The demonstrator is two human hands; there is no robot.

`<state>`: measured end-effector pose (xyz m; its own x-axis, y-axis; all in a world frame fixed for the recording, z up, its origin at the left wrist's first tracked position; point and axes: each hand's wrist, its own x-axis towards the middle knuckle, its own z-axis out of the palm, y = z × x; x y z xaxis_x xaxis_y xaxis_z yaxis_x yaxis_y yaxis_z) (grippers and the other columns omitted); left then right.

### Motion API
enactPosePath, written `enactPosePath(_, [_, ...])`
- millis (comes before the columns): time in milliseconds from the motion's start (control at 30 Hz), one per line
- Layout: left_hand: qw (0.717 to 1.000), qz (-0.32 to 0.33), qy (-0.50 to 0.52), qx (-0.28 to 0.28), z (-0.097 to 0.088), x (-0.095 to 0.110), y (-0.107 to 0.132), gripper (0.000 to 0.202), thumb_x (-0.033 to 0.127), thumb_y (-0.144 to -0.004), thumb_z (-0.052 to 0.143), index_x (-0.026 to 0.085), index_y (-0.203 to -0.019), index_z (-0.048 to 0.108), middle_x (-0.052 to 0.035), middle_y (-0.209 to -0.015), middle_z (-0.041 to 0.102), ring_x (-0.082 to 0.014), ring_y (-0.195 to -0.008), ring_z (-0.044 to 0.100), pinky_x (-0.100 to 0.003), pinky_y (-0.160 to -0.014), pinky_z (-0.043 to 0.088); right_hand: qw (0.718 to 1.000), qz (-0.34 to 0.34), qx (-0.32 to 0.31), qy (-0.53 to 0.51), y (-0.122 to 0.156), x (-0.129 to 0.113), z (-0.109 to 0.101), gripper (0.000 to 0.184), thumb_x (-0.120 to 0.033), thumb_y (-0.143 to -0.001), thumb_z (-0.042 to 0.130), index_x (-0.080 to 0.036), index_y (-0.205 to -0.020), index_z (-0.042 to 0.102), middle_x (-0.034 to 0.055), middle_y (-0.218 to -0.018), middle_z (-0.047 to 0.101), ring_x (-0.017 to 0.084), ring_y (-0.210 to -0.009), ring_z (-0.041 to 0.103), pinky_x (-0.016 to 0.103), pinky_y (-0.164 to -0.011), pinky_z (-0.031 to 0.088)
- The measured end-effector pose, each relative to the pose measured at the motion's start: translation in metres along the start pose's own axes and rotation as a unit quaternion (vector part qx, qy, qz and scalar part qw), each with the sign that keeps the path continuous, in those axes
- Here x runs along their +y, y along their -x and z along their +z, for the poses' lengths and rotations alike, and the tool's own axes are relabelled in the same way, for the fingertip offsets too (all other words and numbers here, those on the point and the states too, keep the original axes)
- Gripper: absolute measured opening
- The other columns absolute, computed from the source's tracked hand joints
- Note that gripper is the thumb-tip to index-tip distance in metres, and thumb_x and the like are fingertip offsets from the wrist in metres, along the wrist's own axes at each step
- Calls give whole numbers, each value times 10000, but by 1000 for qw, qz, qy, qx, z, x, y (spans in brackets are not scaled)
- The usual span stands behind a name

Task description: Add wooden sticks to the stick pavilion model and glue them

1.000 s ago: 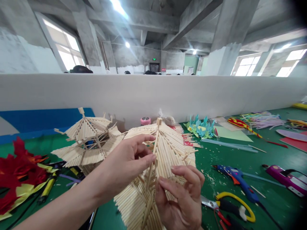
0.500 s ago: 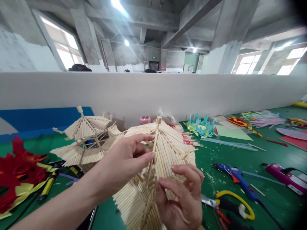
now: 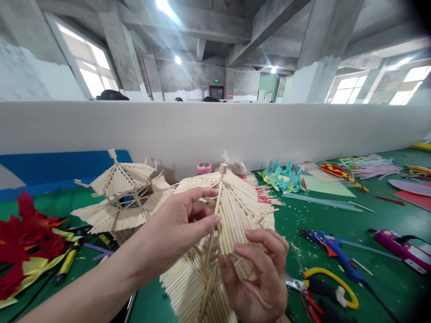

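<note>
A model pavilion [image 3: 232, 211] built of pale wooden sticks stands in front of me, its sloping roof topped by a short upright peg. My left hand [image 3: 188, 213] reaches in from the left, bent thumb and index finger at the roof's ridge stick, gripping around that edge. My right hand [image 3: 259, 273] is just off the roof's lower right edge. Its thumb and index finger are apart, with nothing visible between them. Below both hands spreads a lower tier of sticks [image 3: 183, 287]. Part of the model's left side is hidden by my left hand.
A second stick pavilion [image 3: 117, 181] stands left, near red felt [image 3: 30, 251]. At right lie yellow-handled scissors [image 3: 332, 287], a blue glue gun [image 3: 332, 251] and a purple tool [image 3: 400, 249]. A teal paper flower [image 3: 283, 176] sits behind, before a white partition [image 3: 215, 130].
My right thumb and index finger have parted, and the right hand has shifted slightly right and away from the roof edge. The left hand stays almost in place.
</note>
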<state>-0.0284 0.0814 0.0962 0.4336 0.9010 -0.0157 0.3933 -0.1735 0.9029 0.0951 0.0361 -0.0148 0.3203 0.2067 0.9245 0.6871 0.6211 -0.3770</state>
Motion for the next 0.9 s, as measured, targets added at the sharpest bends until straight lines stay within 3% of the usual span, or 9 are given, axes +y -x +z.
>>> enactPosePath(400, [999,-31,22,-14,-1,2,0,491,319,-736,548,186,-1188,410,17,-725,599,-127,-637,507,-263,-567,376,1000,4,0,2,-2,-1,1,160,-103,-650,647,-182,-774,584,38,-915,523,207,-842,489,397,-688,430])
enactPosePath(900, [998,-30,39,-26,-1,0,-6,481,289,-706,584,135,-1126,407,73,-579,526,-98,-547,423,-255,-522,309,1000,6,-1,-8,-5,-5,2,164,-56,-630,634,-162,-744,583,38,-906,516,203,-825,480,396,-684,414])
